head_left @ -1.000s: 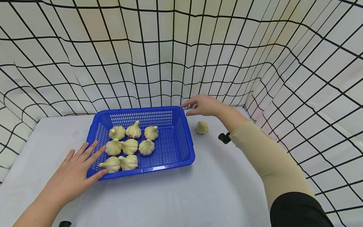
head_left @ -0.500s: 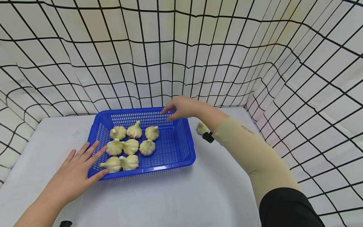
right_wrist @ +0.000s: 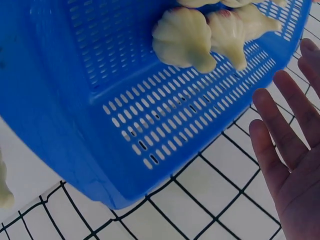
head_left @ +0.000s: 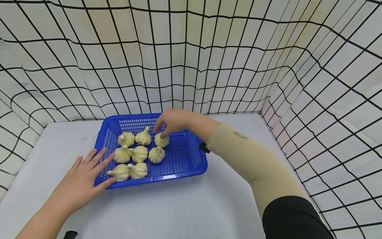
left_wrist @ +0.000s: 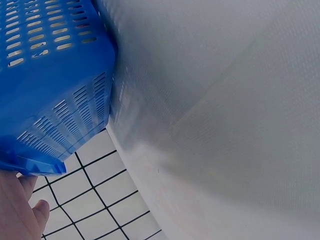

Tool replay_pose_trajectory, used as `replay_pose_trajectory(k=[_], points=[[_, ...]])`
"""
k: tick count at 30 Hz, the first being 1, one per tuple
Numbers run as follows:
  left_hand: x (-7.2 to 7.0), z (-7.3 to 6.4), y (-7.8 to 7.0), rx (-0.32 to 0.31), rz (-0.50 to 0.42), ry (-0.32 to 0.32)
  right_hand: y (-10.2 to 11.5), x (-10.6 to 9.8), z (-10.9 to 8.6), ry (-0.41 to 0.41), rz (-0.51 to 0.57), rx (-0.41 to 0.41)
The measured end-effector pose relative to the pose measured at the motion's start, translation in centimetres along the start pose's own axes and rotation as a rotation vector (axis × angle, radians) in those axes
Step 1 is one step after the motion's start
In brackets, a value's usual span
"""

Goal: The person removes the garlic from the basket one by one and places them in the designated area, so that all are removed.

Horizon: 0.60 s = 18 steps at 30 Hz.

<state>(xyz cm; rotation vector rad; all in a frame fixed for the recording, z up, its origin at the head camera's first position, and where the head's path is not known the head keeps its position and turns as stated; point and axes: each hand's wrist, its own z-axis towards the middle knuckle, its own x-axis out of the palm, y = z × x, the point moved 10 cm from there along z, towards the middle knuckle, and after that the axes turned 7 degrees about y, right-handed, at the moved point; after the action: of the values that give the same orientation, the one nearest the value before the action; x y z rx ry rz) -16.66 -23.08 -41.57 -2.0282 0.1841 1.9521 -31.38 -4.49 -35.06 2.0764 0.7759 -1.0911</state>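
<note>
A blue plastic basket (head_left: pixel 179 159) with slotted walls holds several pale garlic bulbs (head_left: pixel 139 154) in loose rows at its left side. My left hand (head_left: pixel 82 184) lies with spread, straight fingers over the basket's left end, thumb at the front left corner. In the left wrist view its fingers show beside the basket rim (left_wrist: pixel 35 167). Reaching over the back wall, my right hand (head_left: pixel 173 120) hovers with thumb and forefinger just above the rear right garlic bulb (head_left: pixel 162 141). The right wrist view shows that hand's fingers (right_wrist: pixel 272 120) extended and apart, holding nothing.
The basket stands on a white-covered table (head_left: pixel 179 212). Black netting (head_left: pixel 167 66) over white cloth rises behind and to the right. A lone garlic bulb (right_wrist: pixel 4 185) outside the basket peeks in at the right wrist view's left edge; my right forearm hides it in the head view.
My right hand has moved left and slightly down, from the basket's back right corner to above the rear right garlic bulb. The left hand and the bulbs stay put.
</note>
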Motion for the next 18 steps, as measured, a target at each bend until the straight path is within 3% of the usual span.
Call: replay_pose_trajectory(k=[10,18], points=[[0.1,0.0,0.0,0.005,-0.002,0.005,1.1,2.9,2.4,0.117,-0.086,-0.031],[0.1,0.0,-0.1,0.004,0.000,0.004,1.8,4.8,3.4,0.163,-0.167,-0.028]])
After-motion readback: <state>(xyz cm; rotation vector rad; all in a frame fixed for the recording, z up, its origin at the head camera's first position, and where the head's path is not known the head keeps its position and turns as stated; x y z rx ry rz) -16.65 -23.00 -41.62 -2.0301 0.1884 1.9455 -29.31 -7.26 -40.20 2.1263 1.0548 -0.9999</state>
